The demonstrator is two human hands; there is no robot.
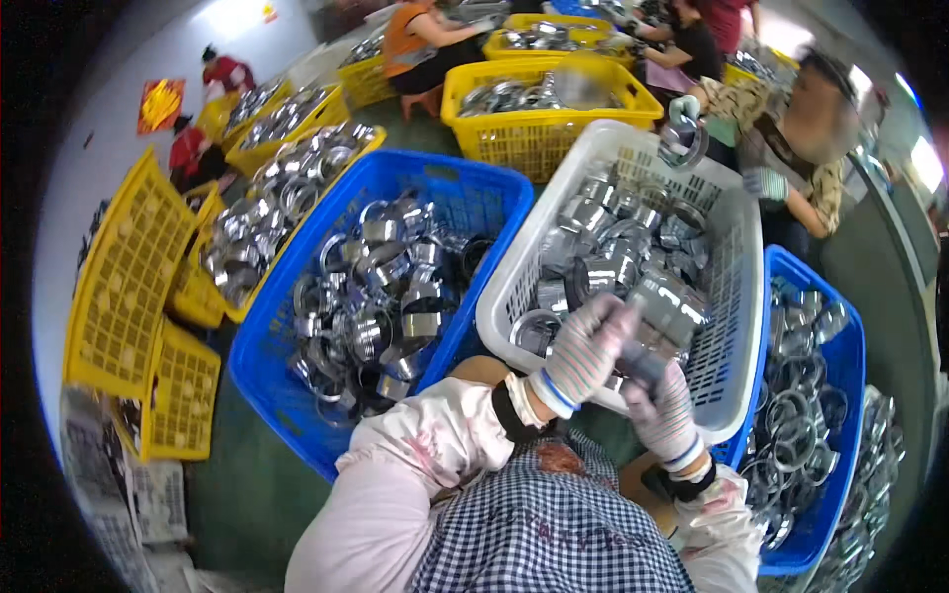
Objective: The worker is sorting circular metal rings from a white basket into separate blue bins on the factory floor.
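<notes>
Both my hands wear striped white work gloves and are over the near end of a white plastic basket [494,314] full of shiny metal rings [585,214]. In my right hand [664,415], a dark grey metal ring [645,366], smeared by motion, is gripped at the fingertips. Beside it, slightly higher and to the left, is my left hand [591,356]. Its fingers are blurred, so whether they touch the ring is unclear. Farther in lie stacked rings [670,304], some lined up like a cylinder.
A blue basket [259,326] of rings stands to the left, another blue basket [852,435] to the right. Yellow baskets [484,128] are farther off. Across the white basket, a co-worker's gloved hand [684,111] holds rings [682,148]. More people sit behind.
</notes>
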